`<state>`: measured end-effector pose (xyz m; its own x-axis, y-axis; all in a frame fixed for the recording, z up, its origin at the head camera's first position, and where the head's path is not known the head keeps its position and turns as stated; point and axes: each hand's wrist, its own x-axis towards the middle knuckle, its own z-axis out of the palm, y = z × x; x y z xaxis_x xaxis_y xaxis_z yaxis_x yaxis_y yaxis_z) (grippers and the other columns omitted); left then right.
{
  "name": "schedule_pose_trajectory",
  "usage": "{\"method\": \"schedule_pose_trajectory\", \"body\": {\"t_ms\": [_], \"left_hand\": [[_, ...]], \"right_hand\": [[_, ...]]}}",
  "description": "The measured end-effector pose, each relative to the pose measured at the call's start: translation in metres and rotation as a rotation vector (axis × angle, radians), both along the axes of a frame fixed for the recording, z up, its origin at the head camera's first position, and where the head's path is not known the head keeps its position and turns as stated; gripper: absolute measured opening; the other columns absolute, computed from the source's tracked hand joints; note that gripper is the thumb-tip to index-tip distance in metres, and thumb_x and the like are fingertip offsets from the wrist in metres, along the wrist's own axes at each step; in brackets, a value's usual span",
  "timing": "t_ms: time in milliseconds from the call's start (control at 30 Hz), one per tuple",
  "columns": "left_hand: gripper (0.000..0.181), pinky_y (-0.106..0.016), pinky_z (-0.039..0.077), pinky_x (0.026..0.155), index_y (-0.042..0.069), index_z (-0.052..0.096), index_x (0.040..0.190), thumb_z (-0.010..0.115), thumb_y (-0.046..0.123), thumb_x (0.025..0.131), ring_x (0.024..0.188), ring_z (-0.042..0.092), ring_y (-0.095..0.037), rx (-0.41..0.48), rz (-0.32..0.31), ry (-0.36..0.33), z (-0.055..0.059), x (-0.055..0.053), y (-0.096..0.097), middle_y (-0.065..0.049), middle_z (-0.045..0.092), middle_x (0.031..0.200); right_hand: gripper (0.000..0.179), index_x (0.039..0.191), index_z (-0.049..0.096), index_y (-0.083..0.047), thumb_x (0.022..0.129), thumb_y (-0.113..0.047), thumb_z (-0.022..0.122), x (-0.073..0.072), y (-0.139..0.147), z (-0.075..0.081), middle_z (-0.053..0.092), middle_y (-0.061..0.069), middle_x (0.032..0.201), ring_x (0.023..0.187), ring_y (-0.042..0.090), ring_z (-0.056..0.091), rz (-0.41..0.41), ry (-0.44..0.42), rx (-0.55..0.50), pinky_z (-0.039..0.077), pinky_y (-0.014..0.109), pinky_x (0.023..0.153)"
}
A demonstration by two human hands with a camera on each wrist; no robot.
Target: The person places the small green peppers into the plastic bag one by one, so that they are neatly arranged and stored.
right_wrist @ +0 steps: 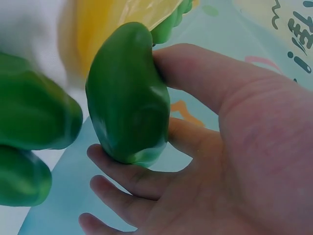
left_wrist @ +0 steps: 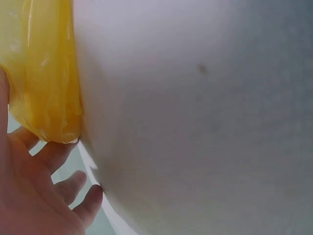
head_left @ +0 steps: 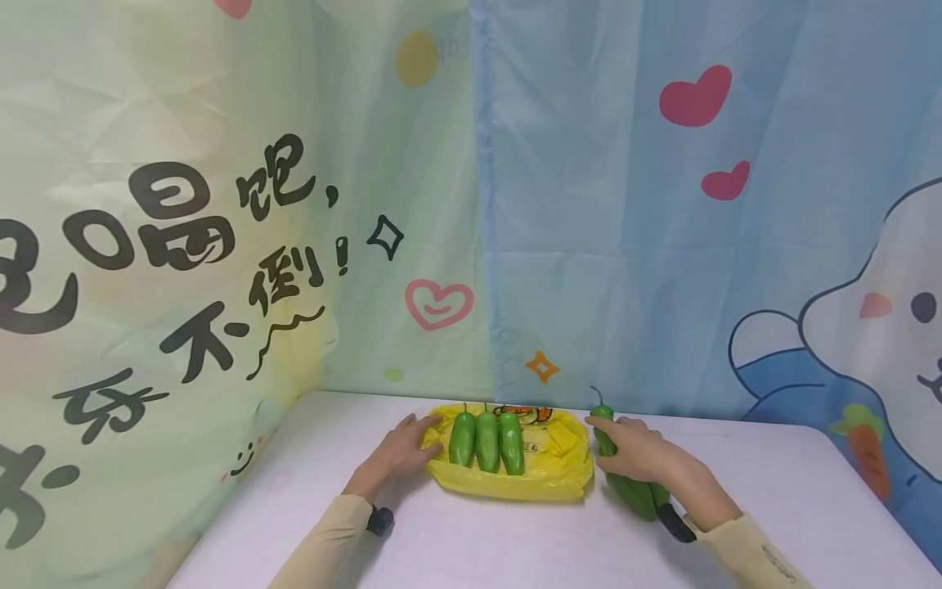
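Three green peppers (head_left: 487,442) lie side by side on a yellow plastic bag (head_left: 515,488). My left hand (head_left: 401,450) is at the bag's left end, thumb on one side and fingers on the other, holding its edge; the left wrist view shows the yellow plastic (left_wrist: 46,73) between them. To the right of the bag, my right hand (head_left: 639,450) pinches a green pepper (right_wrist: 128,98) between thumb and fingers, its stem pointing up and away. More green peppers (head_left: 634,496) lie under and beside the right hand, partly hidden by it.
A white-covered table (head_left: 478,548) carries everything. Behind it hangs a printed curtain (head_left: 559,204) with hearts and a cartoon animal, and another printed sheet (head_left: 147,327) with black lettering runs along the left side.
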<state>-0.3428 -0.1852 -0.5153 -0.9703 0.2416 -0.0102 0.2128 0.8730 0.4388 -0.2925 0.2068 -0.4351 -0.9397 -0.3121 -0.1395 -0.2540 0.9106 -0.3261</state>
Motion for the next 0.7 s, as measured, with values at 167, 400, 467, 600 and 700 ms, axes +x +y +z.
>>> {"method": "schedule_pose_trajectory", "body": {"t_ms": [167, 400, 467, 600, 700], "left_hand": [[0.057, -0.066, 0.031, 0.117, 0.02, 0.049, 0.149, 0.058, 0.038, 0.096, 0.148, 0.033, -0.043, 0.003, -0.001, 0.003, -0.002, -0.001, -0.001, -0.013, 0.053, 0.15], [0.057, -0.066, 0.031, 0.117, 0.021, 0.049, 0.149, 0.058, 0.04, 0.095, 0.148, 0.033, -0.043, 0.006, 0.009, -0.006, -0.003, -0.001, -0.001, -0.012, 0.052, 0.151], [0.057, -0.066, 0.031, 0.117, 0.021, 0.049, 0.149, 0.058, 0.04, 0.095, 0.148, 0.033, -0.042, 0.007, 0.011, -0.008, -0.003, -0.001, -0.001, -0.013, 0.052, 0.151], [0.057, -0.066, 0.03, 0.118, 0.022, 0.049, 0.149, 0.058, 0.04, 0.095, 0.148, 0.033, -0.043, 0.005, 0.011, -0.013, -0.002, -0.001, -0.001, -0.013, 0.052, 0.151], [0.057, -0.067, 0.03, 0.117, 0.021, 0.049, 0.149, 0.058, 0.039, 0.095, 0.148, 0.033, -0.044, 0.005, 0.007, -0.012, 0.0, -0.001, 0.0, -0.014, 0.052, 0.151]], "right_hand": [[0.065, 0.148, 0.047, -0.008, 0.09, -0.024, 0.071, 0.0, -0.006, 0.002, 0.055, 0.028, 0.135, 0.123, 0.048, 0.052, 0.014, 0.003, -0.02, 0.041, 0.076, 0.096], [0.066, 0.149, 0.046, -0.009, 0.09, -0.021, 0.07, -0.002, -0.017, 0.002, 0.051, 0.031, 0.141, 0.129, 0.05, 0.048, 0.007, -0.004, -0.035, 0.041, 0.075, 0.099], [0.066, 0.15, 0.046, -0.009, 0.09, -0.022, 0.071, -0.003, -0.021, 0.003, 0.05, 0.031, 0.142, 0.13, 0.051, 0.047, 0.004, -0.002, -0.04, 0.041, 0.075, 0.099], [0.066, 0.15, 0.045, -0.011, 0.091, -0.022, 0.071, -0.004, -0.027, 0.004, 0.048, 0.032, 0.144, 0.132, 0.052, 0.045, 0.005, -0.005, -0.051, 0.039, 0.076, 0.1], [0.066, 0.151, 0.045, -0.012, 0.09, -0.023, 0.071, -0.004, -0.031, 0.005, 0.047, 0.032, 0.145, 0.132, 0.052, 0.045, 0.0, -0.01, -0.052, 0.04, 0.076, 0.099]]}}
